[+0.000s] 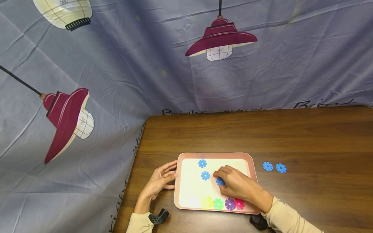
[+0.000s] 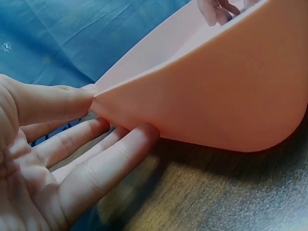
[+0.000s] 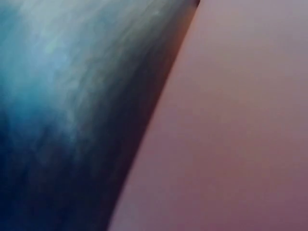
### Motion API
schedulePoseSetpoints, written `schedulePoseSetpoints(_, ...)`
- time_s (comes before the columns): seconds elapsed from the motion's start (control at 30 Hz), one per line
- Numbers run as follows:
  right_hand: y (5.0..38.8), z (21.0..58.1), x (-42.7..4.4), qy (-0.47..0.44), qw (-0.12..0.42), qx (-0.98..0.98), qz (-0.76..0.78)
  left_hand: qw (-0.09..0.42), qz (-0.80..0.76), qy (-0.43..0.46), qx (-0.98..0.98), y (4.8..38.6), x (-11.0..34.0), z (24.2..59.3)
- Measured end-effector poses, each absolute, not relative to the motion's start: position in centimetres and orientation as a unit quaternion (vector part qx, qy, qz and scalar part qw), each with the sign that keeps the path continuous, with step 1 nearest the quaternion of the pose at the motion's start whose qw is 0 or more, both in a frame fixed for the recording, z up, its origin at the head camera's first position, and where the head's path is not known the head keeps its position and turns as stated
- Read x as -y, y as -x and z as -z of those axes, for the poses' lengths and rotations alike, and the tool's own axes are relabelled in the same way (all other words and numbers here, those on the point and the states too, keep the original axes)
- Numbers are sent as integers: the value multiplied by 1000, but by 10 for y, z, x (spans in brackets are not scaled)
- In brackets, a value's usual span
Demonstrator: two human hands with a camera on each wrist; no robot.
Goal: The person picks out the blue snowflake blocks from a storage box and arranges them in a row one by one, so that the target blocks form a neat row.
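Observation:
In the head view a pink tray (image 1: 215, 155) with a white bottom lies on the table. My right hand (image 1: 237, 184) pinches a blue notched disc (image 1: 220, 181) over the tray's right half. Two blue discs, one above the other (image 1: 202, 163) (image 1: 205, 175), lie in the tray left of that hand. Along the near side are a yellow (image 1: 207, 202), a green (image 1: 218, 204), a purple (image 1: 230, 204) and a red disc (image 1: 239, 204). My left hand (image 1: 158, 181) touches the tray's left side; in the left wrist view its thumb and straight fingers rest against the tray wall (image 2: 216, 91).
Two blue discs (image 1: 267, 166) (image 1: 281, 168) lie side by side on the brown wooden table (image 1: 320, 145), right of the tray. A grey-blue curtain (image 1: 163, 64) printed with lamps hangs behind and to the left. The right wrist view is blurred.

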State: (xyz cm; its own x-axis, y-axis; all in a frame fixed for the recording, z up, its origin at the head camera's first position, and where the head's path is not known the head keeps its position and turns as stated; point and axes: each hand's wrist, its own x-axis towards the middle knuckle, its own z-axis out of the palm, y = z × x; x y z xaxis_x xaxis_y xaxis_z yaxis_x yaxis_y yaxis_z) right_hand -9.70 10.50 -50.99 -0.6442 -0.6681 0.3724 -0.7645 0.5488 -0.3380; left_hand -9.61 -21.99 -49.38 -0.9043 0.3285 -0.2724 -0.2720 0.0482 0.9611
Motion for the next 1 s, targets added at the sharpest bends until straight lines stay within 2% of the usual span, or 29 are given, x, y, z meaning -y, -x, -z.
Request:
schedulePoseSetpoints(0.27,96,510,-106,-371,73,882,-282,220,-688,-22,-691,96,220,495)
schedulePoseSetpoints(0.57,96,503,-113,-341,68,885,-309,217,-688,-22,-692,96,220,494)
schedulePoseSetpoints(1.0,107,486,-141,-332,144,864,-350,214,-687,-15,-694,97,219,495)
